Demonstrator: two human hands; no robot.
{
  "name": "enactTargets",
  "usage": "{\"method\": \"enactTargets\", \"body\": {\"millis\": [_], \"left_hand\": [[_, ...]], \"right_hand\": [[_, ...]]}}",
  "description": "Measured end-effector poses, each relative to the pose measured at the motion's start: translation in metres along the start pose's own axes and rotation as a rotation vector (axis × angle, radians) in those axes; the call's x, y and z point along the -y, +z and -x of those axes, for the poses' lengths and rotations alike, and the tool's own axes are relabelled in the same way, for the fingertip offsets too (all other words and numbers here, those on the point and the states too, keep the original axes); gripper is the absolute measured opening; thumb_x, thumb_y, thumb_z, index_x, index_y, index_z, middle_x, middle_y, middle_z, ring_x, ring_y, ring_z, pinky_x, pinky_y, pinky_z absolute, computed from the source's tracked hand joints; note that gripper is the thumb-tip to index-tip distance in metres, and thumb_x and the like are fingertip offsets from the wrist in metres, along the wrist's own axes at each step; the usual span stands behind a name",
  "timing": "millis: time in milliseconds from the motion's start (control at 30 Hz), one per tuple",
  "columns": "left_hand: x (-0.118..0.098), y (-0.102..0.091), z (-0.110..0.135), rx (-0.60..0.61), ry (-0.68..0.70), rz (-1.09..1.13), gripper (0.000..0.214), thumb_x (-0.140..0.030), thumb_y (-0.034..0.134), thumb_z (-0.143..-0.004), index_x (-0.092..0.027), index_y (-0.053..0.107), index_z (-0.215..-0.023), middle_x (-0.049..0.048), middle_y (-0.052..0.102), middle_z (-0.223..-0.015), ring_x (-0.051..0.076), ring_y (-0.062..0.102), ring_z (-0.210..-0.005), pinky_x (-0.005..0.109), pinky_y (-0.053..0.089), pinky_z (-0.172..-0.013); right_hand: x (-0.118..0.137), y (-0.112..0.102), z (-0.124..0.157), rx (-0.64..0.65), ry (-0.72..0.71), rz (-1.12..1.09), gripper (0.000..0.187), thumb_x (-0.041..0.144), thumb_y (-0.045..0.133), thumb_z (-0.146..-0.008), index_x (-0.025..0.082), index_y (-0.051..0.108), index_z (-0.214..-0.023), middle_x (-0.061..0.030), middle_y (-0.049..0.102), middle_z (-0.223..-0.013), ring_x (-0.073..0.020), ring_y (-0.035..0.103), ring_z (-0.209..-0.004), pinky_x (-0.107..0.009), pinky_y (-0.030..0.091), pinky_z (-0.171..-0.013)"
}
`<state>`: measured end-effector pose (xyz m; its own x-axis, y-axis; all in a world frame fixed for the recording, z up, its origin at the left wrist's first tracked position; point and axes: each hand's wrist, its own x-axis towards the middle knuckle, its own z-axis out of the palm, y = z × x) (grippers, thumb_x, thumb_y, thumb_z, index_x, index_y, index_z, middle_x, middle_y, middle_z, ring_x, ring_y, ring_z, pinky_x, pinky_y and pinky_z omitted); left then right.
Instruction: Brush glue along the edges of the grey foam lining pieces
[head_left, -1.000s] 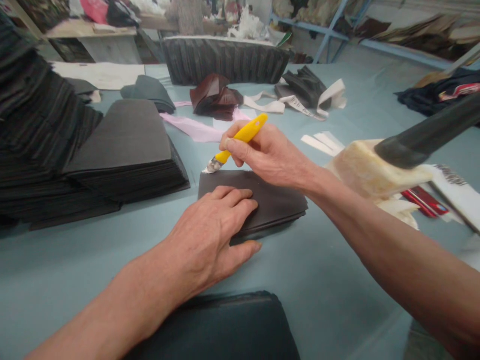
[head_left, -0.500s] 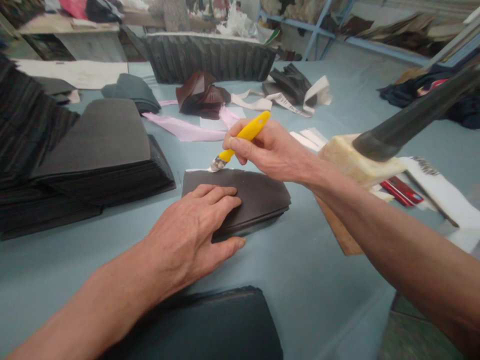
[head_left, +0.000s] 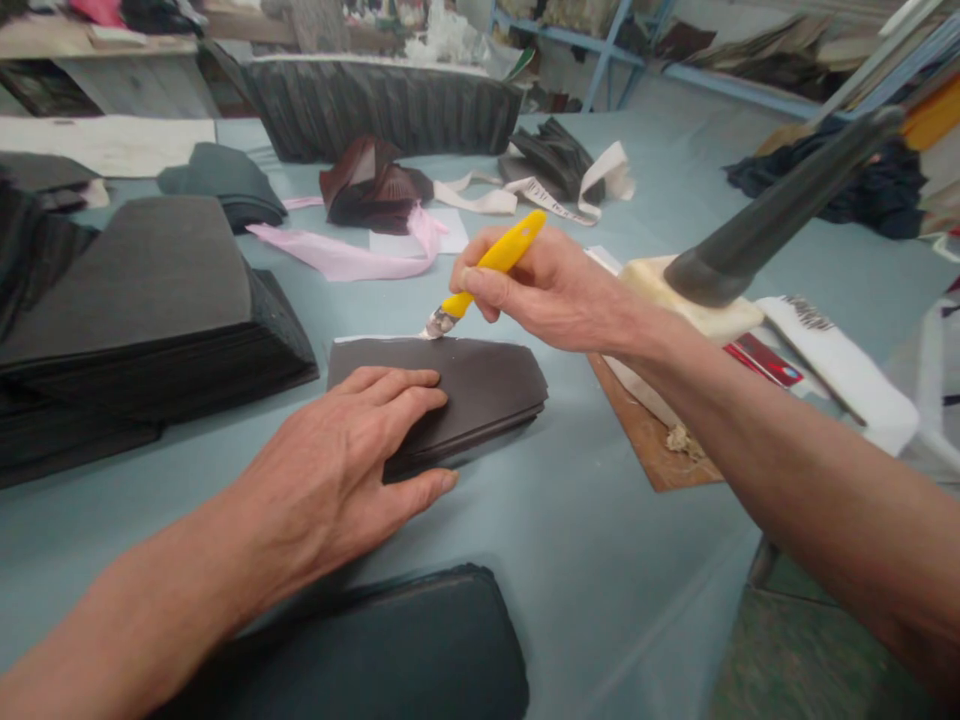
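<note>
Brush (head_left: 504,254) gripped in right hand (head_left: 551,292) | left hand (head_left: 352,445), thumb apart, on dark stack (head_left: 487,375)

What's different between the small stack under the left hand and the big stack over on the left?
The small stack is lower and narrower than the big stack. The left hand rests on the small stack, while no hand touches the big stack. A white streak runs along part of the small stack's far edge; none shows on the big stack. Both are piles of dark, flat pieces on the table.
</note>
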<state>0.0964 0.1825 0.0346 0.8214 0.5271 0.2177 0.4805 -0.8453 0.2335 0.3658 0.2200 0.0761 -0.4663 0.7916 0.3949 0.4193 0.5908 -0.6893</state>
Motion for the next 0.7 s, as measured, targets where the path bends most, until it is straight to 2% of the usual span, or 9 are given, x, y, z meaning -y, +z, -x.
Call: {"method": "enactTargets", "body": {"millis": [267,433,567,700], "left_hand": [[0.002,-0.001,-0.001,0.016,-0.027,0.022,0.063,-0.069,0.059,-0.097,-0.02,0.068,-0.135,0.0137,0.07,-0.146,0.038,0.066,-0.133,0.058,0.059,-0.112],[-0.001,-0.006,-0.002,0.03,-0.049,0.011,0.067,-0.073,0.054,-0.097,-0.021,0.069,-0.136,0.0131,0.071,-0.144,0.036,0.066,-0.133,0.055,0.058,-0.115],[-0.003,-0.008,-0.002,0.022,-0.047,-0.006,0.066,-0.073,0.053,-0.098,-0.02,0.07,-0.134,0.013,0.072,-0.143,0.035,0.067,-0.133,0.053,0.058,-0.115],[-0.004,-0.006,-0.003,0.017,-0.036,-0.015,0.065,-0.071,0.052,-0.099,-0.019,0.07,-0.134,0.0129,0.072,-0.142,0.034,0.067,-0.132,0.052,0.059,-0.115]], "right_hand": [[-0.004,-0.01,0.018,-0.073,0.001,0.017,0.042,0.058,0.064,-0.106,0.017,0.066,-0.096,0.0041,0.061,-0.07,-0.0084,0.053,-0.064,-0.023,0.042,-0.059],[0.001,-0.004,0.015,-0.187,-0.033,-0.051,0.043,0.059,0.064,-0.106,0.017,0.065,-0.094,0.004,0.059,-0.072,-0.0085,0.054,-0.066,-0.024,0.045,-0.063],[0.002,0.007,0.012,-0.154,-0.031,-0.061,0.044,0.057,0.06,-0.108,0.016,0.064,-0.094,0.0052,0.056,-0.07,-0.0077,0.052,-0.065,-0.023,0.044,-0.063],[-0.003,0.003,0.018,-0.11,0.007,-0.015,0.04,0.055,0.06,-0.109,0.017,0.062,-0.094,0.0052,0.058,-0.071,-0.0076,0.052,-0.065,-0.022,0.043,-0.063]]}}
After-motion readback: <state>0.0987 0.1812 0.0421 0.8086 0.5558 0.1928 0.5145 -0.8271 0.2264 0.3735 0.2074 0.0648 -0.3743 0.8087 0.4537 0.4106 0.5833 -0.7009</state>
